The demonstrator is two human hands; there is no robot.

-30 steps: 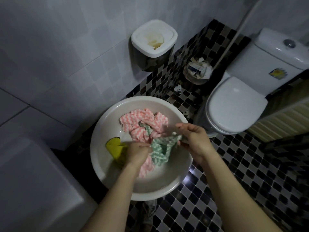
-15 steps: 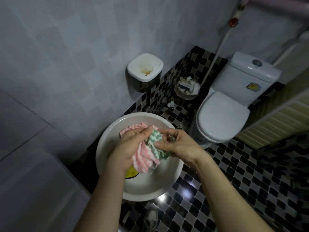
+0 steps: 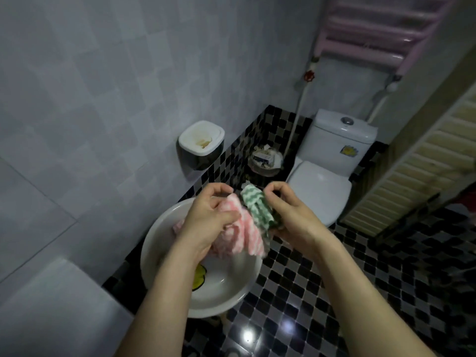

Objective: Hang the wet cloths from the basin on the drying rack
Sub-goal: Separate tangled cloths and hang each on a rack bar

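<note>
Moved: both hands came up off the basin [image 3: 164,228] since a sec ago, cloths lifted with them
Left hand [image 3: 206,222]: clenched around the pink wavy cloth [image 3: 242,235], which dangles over the basin
Right hand [image 3: 291,215]: pinching the green wavy cloth [image 3: 257,207], pressed right against the pink one
Basin: white, on the checkered floor [image 3: 360,279], more pink cloth plus something yellow [image 3: 199,276] inside
Drying rack [image 3: 373,32]: pink, high on the wall above the toilet [image 3: 324,186]
</note>
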